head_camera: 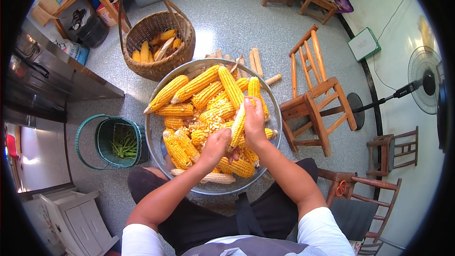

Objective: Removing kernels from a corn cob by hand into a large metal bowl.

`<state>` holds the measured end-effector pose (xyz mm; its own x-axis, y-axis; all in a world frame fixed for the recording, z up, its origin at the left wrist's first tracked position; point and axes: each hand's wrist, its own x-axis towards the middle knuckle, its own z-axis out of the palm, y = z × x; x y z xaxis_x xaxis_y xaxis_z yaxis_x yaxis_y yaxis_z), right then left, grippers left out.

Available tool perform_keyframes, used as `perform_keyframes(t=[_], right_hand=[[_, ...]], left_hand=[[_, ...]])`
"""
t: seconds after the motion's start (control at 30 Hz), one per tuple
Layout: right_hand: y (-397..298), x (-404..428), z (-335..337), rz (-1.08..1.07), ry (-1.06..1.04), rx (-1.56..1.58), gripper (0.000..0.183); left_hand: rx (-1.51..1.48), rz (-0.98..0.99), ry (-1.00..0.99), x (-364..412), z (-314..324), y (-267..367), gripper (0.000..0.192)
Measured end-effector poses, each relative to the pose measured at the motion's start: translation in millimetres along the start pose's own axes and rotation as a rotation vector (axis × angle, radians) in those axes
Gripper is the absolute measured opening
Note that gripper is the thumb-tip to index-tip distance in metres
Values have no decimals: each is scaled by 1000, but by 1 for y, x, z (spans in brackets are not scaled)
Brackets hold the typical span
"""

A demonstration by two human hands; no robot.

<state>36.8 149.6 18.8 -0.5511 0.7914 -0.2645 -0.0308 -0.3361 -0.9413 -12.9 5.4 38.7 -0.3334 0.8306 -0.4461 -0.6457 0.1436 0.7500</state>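
Both my hands grip one corn cob, held slantwise above a large round mesh sieve. A pale strip without kernels runs along its upper side. My right hand wraps the far end, its thumb near the tip. At the near end is my left hand, thumb on the cob and some fingers hidden beneath it. Several whole yellow cobs fill the sieve around them. Loose kernels are scattered over the middle of the heap. Near the front rim lies a pale, stripped-looking cob.
A wicker basket with more cobs stands beyond the sieve. Bare cobs lie on the floor behind it. To the left is a green basket holding green pods. A wooden chair and a standing fan are at the right.
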Motion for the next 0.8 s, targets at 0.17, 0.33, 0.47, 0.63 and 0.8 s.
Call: perform_keyframes(t=[0.17,0.33,0.47,0.63,0.8], right_hand=[[2,2,-1,-24,9,45,22],[-1,1,1,-43,-14,34,20],[6,2,0,-92,-37,10,19],[4,-1,1,-69,-50,2,19],[1,-3,3,-64,-65,10,19]], left_hand=[[66,17,-47,-4,-1,-3,31],[58,29,-27,-3,1,-4,30],[116,89,-6,-3,1,-9,31],[310,142,70,-9,8,-5,32],[387,152,132,-7,3,-8,33]])
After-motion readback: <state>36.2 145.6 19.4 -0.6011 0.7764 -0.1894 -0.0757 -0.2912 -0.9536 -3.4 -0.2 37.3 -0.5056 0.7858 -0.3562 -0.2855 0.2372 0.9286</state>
